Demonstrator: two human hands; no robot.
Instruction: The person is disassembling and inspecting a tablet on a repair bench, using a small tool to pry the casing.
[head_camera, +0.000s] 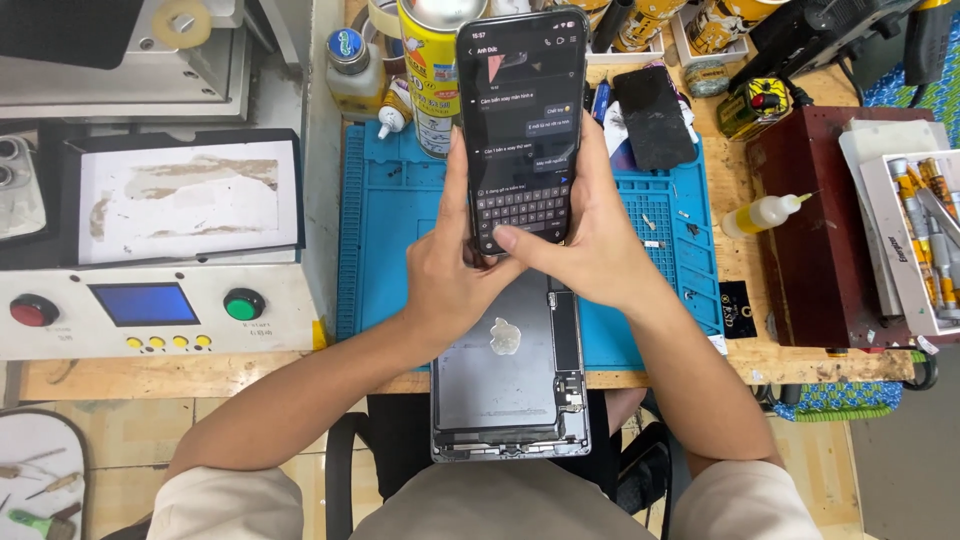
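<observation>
1. Left hand (450, 280) curled around the lower left edge of a dark smartphone (522, 125), fingers wrapped behind it; thumb mostly hidden under the right thumb.
2. Right hand (590, 245) grips the phone's right edge, fingers closed along the side; thumb laid across the bottom of the lit screen, tip on the on-screen keyboard.
3. Phone held upright between both hands, raised above the blue work mat (385, 230), screen facing the camera with a chat view and keyboard.
4. Just below the hands: an opened grey tablet shell (505, 385), inside face up, its near end overhanging the bench edge; top part covered by the wrists.
5. Beyond the right hand: a black phone with cracked glass (655, 115) on the mat. Further right, a small yellow-tipped squeeze bottle (765, 213).
6. Left of the left hand: a white machine with red and green buttons (150, 310).
7. Hidden: fingertips behind the phone, palm contact, tablet's upper end. Yellow spray can (430, 70) beyond the phone is cut off at the top.
</observation>
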